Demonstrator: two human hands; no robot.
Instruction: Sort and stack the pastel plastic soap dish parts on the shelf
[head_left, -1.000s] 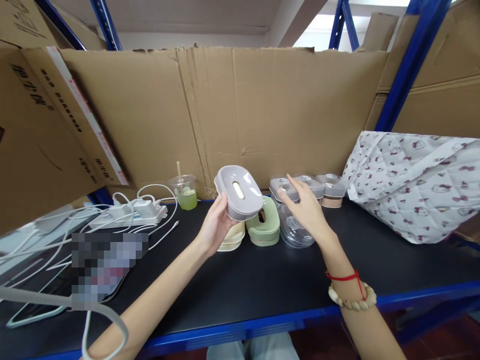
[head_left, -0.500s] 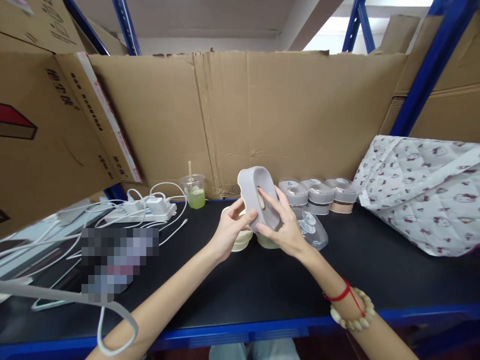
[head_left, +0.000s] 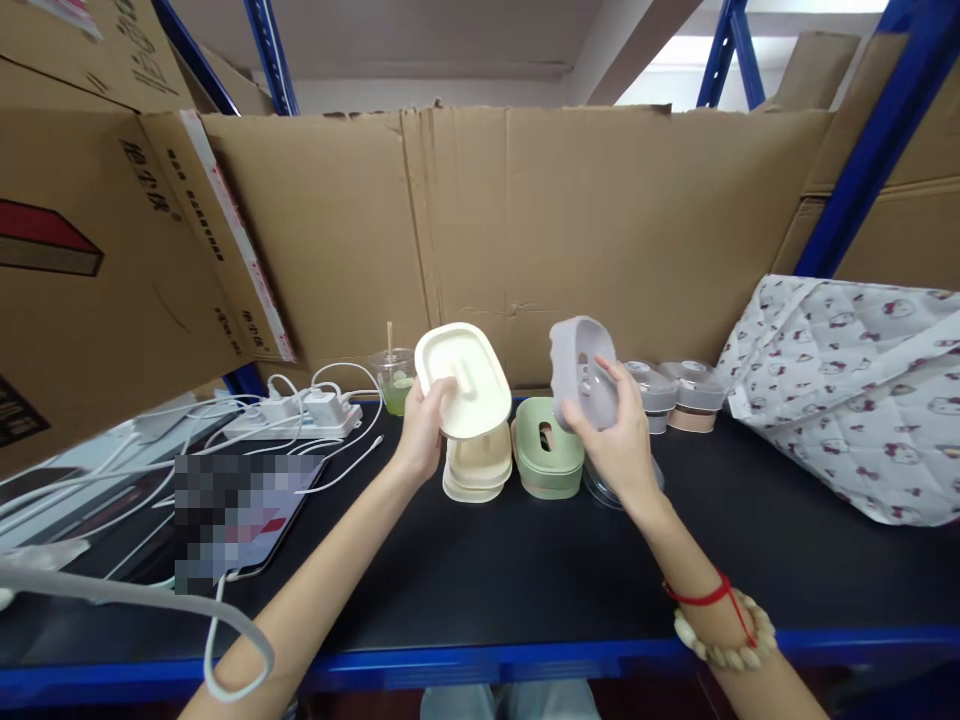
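Note:
Raised in my left hand point(head_left: 421, 432) is a cream plate-like lid point(head_left: 480, 390) with rounded corners and a raised bar in its middle. My right hand point(head_left: 624, 445) grips a lilac-grey oval container part point(head_left: 568, 372) that has a slot in its recessed face. The two parts are held apart above the table. Below the cream lid sits a stack of cream pieces point(head_left: 474, 485). Beside that stack is a green oval container point(head_left: 550, 475) with a slot in its top. Behind my right hand, a clear plastic cover point(head_left: 598, 488) is partly hidden.
Clear-topped oval boxes point(head_left: 696, 385) stand at the back right, beside a white patterned bag point(head_left: 847, 390). On the left are a power strip point(head_left: 330, 428) with tangled white cables, a tablet point(head_left: 277, 520) and a cup of green drink point(head_left: 395, 395). Cardboard point(head_left: 600, 230) walls the back.
My left hand has let go of the lilac-grey part and lifted a cream lid. My right hand has moved right with the lilac-grey part, uncovering the green container.

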